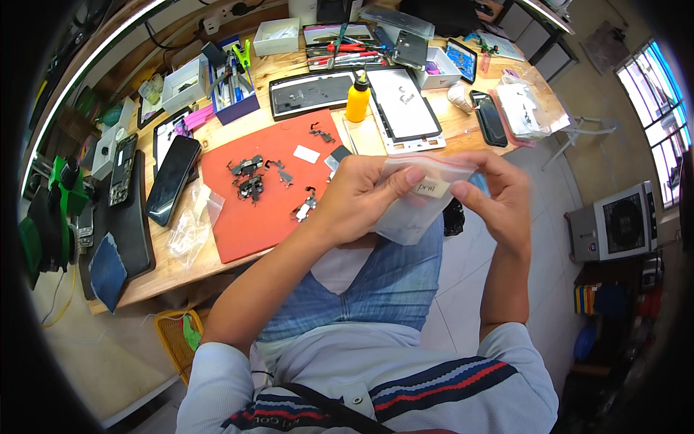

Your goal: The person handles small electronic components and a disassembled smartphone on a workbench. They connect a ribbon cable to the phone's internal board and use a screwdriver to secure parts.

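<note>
Bare stretches of the orange mat (249, 226), along its far-left part and its near-left part, let a hand pass, with dark small parts (249, 168) in the way between them. Left of the mat, a black phone (173, 179) and clear plastic bags (189, 233) obstruct; beyond its far edge, a yellow bottle (357, 103) stands upright. The left hand (361, 194), right hand (502, 199) and zip bag (406, 217) block its right side.

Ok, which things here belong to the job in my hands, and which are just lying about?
In use:
clear zip bag, held by left hand and right hand
possibly dark parts, red mat

Seemingly lying about:
yellow bottle
blue box
white cooler
</note>
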The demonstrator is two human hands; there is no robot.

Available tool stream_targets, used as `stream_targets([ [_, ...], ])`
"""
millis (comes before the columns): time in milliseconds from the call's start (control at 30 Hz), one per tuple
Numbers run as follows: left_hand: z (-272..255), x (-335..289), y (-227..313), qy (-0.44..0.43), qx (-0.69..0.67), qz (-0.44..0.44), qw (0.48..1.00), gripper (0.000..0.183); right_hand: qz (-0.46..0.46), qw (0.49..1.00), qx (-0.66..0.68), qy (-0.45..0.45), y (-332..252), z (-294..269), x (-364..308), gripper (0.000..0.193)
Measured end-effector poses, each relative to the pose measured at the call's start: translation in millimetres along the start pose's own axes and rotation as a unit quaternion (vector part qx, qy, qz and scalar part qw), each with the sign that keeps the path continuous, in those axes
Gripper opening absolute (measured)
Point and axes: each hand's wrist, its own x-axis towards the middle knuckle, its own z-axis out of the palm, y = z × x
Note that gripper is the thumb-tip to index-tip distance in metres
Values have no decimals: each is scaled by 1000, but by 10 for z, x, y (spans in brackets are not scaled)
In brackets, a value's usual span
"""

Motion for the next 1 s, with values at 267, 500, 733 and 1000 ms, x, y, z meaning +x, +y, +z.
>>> stream_targets([
  [267, 45, -97, -53, 38, 47, 14, 998, 20, 22, 996, 71, -41, 93, 98, -22, 15],
  [500, 153, -172, -123, 59, 90, 47, 993, 19, 30, 997, 13, -63, 93, 24, -70, 15],
  [733, 126, -127, -238, 90, -42, 43, 994, 24, 65, 975, 212, 24, 219, 182, -105, 16],
  [1000, 174, -162, -226, 65, -54, 23, 996, 18, 75, 982, 171, -18, 266, 126, -120, 11],
])
